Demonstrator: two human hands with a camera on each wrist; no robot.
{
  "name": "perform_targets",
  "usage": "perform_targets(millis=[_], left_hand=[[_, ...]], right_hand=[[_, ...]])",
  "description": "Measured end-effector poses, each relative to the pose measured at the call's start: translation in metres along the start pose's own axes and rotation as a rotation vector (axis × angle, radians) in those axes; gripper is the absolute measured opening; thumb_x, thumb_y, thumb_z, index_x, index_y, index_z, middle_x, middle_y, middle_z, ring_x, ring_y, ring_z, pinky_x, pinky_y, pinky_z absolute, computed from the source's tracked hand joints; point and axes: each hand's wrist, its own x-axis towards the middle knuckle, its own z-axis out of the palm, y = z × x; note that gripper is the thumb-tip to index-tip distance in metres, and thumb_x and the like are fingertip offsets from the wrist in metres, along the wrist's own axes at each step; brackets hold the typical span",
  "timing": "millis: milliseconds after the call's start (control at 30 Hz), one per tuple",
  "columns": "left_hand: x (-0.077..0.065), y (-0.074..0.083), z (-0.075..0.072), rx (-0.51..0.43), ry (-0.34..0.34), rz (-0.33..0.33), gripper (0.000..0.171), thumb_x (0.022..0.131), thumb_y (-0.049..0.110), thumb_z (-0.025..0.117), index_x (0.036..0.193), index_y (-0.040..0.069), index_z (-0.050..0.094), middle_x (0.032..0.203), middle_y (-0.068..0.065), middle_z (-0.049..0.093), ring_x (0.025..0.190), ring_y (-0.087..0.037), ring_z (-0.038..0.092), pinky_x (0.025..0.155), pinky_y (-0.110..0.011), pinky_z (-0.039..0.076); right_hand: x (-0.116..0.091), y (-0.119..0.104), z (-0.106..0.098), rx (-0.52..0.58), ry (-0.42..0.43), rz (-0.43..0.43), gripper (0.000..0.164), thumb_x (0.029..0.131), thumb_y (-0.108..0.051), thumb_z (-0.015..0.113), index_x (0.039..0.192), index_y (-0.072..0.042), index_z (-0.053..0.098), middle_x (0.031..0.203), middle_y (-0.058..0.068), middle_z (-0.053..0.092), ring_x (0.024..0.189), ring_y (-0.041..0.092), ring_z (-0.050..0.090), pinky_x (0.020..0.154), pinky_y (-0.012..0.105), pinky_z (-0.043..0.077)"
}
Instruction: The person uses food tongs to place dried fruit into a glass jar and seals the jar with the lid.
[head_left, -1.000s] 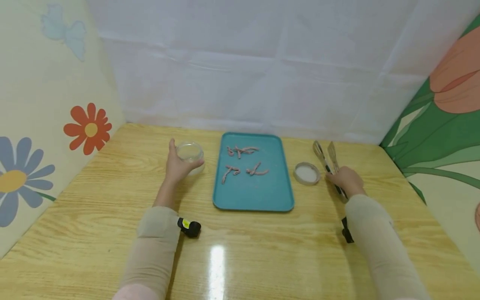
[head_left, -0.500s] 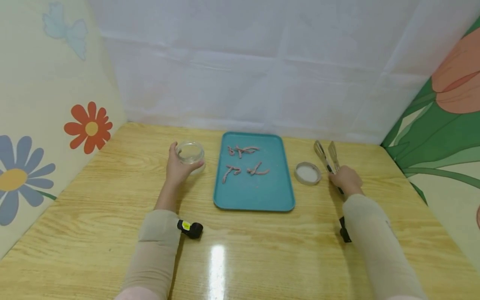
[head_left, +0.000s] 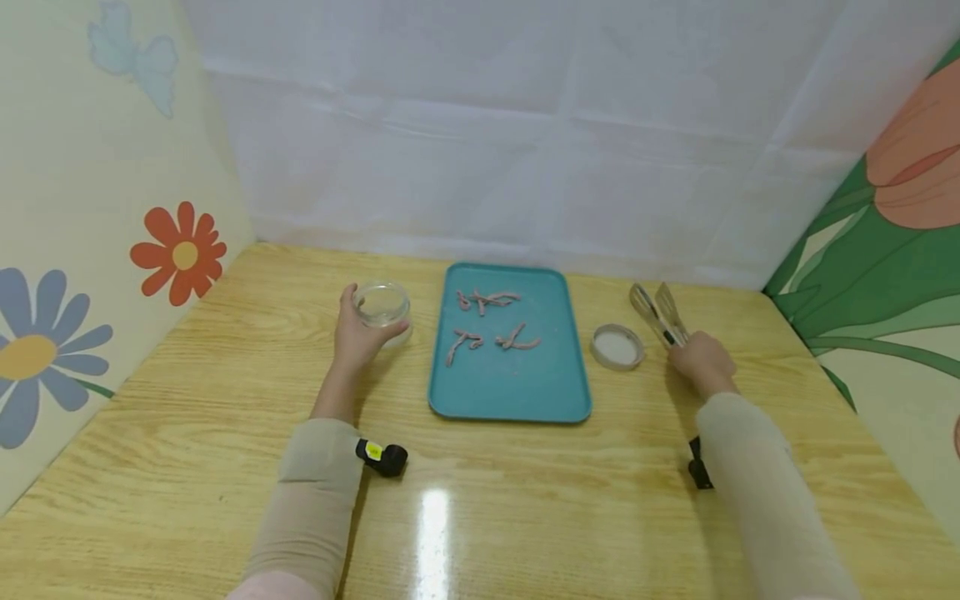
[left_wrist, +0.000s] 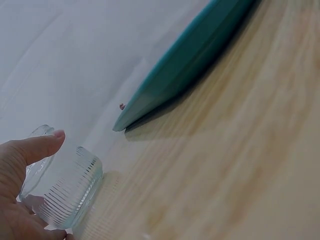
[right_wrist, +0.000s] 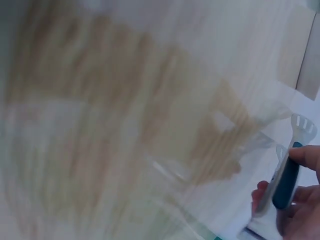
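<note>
My left hand is wrapped around a clear glass jar on the left side of the table, thumb on the near side. Ribbed lines show on the jar's wall in the left wrist view. At the right, my right hand grips a pair of metal tongs, their slotted heads spread apart and pointing away. Dark teal grips line the tongs in the right wrist view, with my thumb over one. Between the hands, several thin pinkish strips lie in small clusters on a teal tray.
A round shallow lid with a whitish inside lies between the tray and the right hand. The wooden table ends at a white cloth backdrop, with flower-painted panels on both sides.
My right hand has shifted slightly right with the tongs, and their handle end no longer shows below it. My left hand keeps its hold on the jar. The strips have not moved.
</note>
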Motion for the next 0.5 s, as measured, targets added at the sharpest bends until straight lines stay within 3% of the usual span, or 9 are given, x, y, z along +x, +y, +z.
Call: perform_targets(millis=[200,500], left_hand=[[0.0010,0.0006,0.0003,0.022,-0.015,-0.031,0.099,0.064,0.020,0.077,0.137,0.011,0.011,0.134,-0.019,0.026,0.119,-0.034,0.025,0.095,-0.045,0.021],[0.0009,0.0010,0.0000,0.026,-0.013,-0.042,0.099,0.063,0.018,0.077,0.137,0.013,0.011,0.134,-0.018,0.026,0.119,-0.033,0.025,0.095,-0.044,0.022]], right_hand=[[-0.0027,0.0056,-0.0042,0.003,0.049,-0.028,0.026,0.085,-0.022,0.034,0.078,0.002,0.043,0.064,0.012,0.043,0.054,0.023,0.042,0.046,0.033,0.036],[-0.0072,0.0074,-0.0099,-0.006,0.088,-0.093,0.032,0.086,-0.029,0.037,0.072,-0.001,0.042,0.058,0.007,0.041,0.047,0.019,0.039,0.040,0.029,0.034]])
